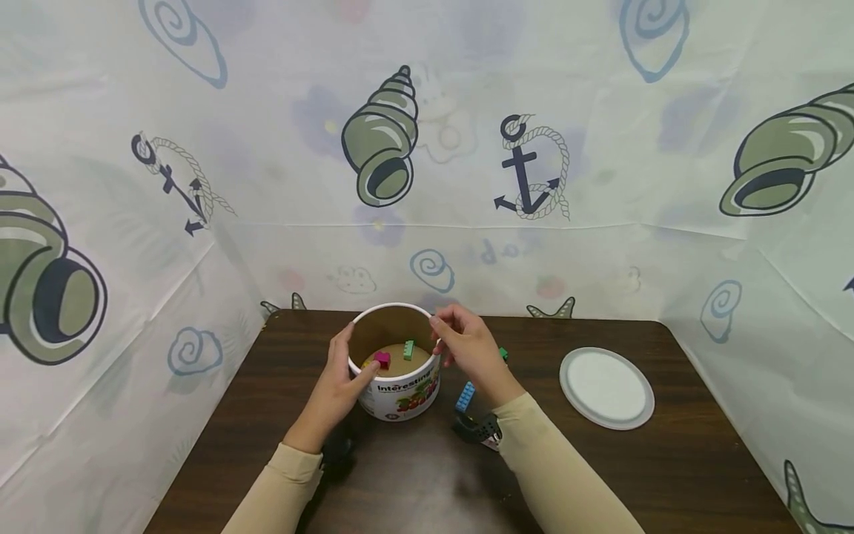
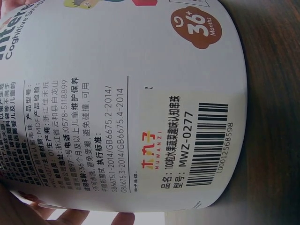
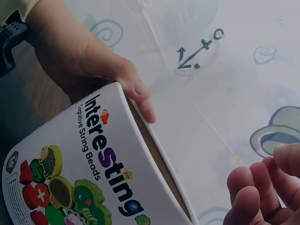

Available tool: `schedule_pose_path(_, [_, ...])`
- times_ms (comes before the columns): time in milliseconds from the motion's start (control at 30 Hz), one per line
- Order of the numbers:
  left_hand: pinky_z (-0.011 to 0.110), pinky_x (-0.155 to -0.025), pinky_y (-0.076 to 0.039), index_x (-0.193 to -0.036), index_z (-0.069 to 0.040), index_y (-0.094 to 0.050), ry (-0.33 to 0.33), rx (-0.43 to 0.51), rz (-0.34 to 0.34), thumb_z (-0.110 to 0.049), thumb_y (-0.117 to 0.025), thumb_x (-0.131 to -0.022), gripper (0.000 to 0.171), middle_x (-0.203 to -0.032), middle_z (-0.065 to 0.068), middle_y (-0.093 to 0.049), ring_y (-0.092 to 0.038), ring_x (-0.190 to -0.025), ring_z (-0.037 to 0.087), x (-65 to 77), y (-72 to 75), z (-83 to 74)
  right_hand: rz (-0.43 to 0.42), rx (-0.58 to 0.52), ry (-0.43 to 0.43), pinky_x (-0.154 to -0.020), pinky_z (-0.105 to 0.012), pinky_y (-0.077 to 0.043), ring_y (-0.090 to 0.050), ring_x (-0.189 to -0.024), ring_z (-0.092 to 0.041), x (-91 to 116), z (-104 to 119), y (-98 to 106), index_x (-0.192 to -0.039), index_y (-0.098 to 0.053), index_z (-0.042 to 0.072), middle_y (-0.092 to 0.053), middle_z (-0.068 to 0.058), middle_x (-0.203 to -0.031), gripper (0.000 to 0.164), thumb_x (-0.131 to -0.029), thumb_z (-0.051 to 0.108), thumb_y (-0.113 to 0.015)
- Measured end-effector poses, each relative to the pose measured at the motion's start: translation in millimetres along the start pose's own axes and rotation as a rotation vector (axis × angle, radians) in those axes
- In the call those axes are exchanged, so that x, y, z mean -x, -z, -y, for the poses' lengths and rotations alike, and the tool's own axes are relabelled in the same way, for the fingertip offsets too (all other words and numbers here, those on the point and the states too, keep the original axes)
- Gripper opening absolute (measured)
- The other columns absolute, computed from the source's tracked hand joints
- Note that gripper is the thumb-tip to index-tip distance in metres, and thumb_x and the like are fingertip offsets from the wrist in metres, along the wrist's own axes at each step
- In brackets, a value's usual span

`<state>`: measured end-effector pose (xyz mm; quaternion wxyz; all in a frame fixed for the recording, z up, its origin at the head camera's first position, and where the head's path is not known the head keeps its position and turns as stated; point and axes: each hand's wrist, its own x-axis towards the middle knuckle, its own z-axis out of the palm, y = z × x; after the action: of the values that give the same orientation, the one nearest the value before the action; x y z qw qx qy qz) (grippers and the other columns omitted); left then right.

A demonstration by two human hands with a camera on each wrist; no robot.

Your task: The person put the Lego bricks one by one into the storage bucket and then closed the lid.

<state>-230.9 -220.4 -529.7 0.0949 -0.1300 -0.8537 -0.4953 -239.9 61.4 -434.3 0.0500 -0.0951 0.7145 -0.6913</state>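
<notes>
A white round tub [image 1: 400, 400] with printed fruit and lettering stands upright, its top uncovered. My left hand [image 1: 336, 386] holds it at the left side, thumb over the near rim and fingers along the outer wall. Inside lie a magenta toy block [image 1: 382, 360], a light green block [image 1: 408, 350] and a bit of yellow, partly hidden by the thumb. At the right rim is my right hand [image 1: 474, 352], fingers loosely bent. In the right wrist view its fingertips [image 3: 246, 199] show nothing between them.
A blue block [image 1: 465, 397] lies on the dark wooden table [image 1: 414, 482], right of the tub. Beyond the right wrist a green block [image 1: 503, 354] peeks out. A white round lid [image 1: 607, 388] lies flat farther right. Patterned cloth [image 1: 460, 178] encloses the table's back and sides.
</notes>
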Motion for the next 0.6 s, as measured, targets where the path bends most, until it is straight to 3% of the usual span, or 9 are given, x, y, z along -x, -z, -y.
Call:
schedule_pose_path(167, [0.072, -0.127, -0.030, -0.175, -0.016, -0.014, -0.003, 0.003, -0.001, -0.036, -0.074, -0.104, 0.096, -0.175, 0.017, -0.023, -0.036, -0.157, 0.045, 0.6, -0.9, 0.3, -0.006, 0.052, 0.003, -0.058, -0.032, -0.053, -0.064, -0.077, -0.023, 7.6, -1.0, 2.5, -0.110, -0.070, 0.014, -0.067, -0.015, -0.100, 0.017, -0.110, 0.030, -0.068])
schedule_pose_path(400, [0.072, -0.127, -0.030, -0.175, -0.013, -0.014, -0.004, -0.005, 0.003, -0.040, -0.073, -0.104, 0.097, -0.176, 0.017, -0.022, -0.036, -0.158, 0.046, 1.4, -0.4, -0.1, -0.007, 0.067, 0.014, -0.059, -0.032, -0.053, -0.062, -0.076, -0.026, 16.6, -10.7, 12.0, -0.117, -0.070, 0.007, -0.065, -0.010, -0.096, 0.024, -0.110, 0.030, -0.067])
schedule_pose_path(600, [0.071, -0.127, -0.030, -0.175, -0.014, -0.014, 0.001, 0.001, 0.002, -0.038, -0.075, -0.103, 0.097, -0.175, 0.017, -0.022, -0.036, -0.158, 0.044, -0.2, -1.0, -1.8, -0.021, 0.066, 0.012, -0.058, -0.030, -0.052, -0.061, -0.075, -0.026, 25.7, -16.4, 23.6, -0.114, -0.070, 0.010, -0.065, -0.009, -0.097, 0.020, -0.109, 0.030, -0.068])
